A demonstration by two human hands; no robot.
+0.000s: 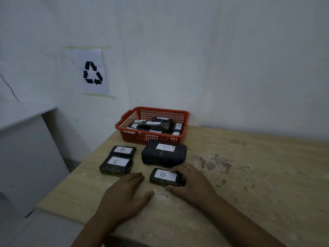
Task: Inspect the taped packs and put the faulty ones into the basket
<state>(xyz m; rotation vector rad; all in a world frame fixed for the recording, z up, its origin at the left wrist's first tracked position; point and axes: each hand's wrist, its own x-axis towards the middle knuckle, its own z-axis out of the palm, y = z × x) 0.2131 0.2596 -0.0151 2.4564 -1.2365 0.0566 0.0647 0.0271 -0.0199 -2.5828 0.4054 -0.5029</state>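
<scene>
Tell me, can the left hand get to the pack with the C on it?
Probably yes. The left hand lies flat and open on the table, holding nothing, and the C pack sits just beyond its fingertips with only bare tabletop between them. The right hand is busy gripping a small B pack.

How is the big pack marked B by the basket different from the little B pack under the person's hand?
The big B pack is bulkier and taller; the small B pack is flat. The big one lies untouched against the red basket; the right hand grips the small one. Both are black-wrapped with white labels.
</scene>
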